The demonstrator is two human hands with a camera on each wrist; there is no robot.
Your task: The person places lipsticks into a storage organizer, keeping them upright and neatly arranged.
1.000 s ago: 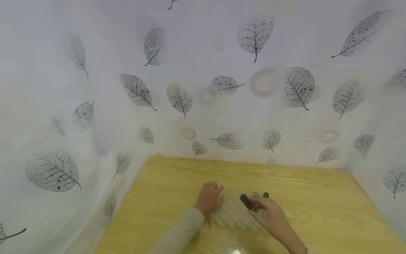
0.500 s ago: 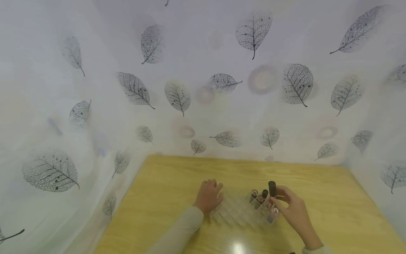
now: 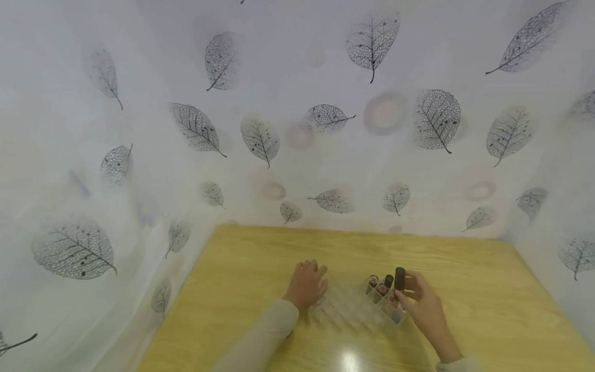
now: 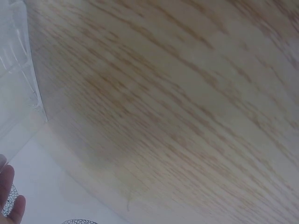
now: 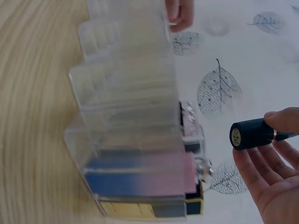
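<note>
My right hand (image 3: pixel 425 305) pinches a dark lipstick tube (image 3: pixel 400 279) between thumb and fingers, upright above the right end of a clear stepped lipstick organizer (image 3: pixel 344 310). In the right wrist view the tube (image 5: pixel 252 133) shows a round label on its end and a rose-gold band. Other tubes (image 3: pixel 382 289) stand in the organizer's right-hand compartments, among them a blue-to-pink one (image 5: pixel 140 175) and a gold and black one (image 5: pixel 131 210). My left hand (image 3: pixel 304 287) rests at the organizer's left end, fingers relaxed. In the left wrist view only some fingers (image 4: pixel 9 193) show beside the clear plastic.
The organizer stands on a yellowish wood-grain table (image 3: pixel 251 253). A white cloth with printed leaves (image 3: pixel 325 165) hangs behind the table and along its sides. A bright light reflection (image 3: pixel 348 361) lies near the front.
My right hand has carried the lipstick tube rightward from over the middle of the organizer to its right end, turning it from tilted to upright. My left hand stays in place.
</note>
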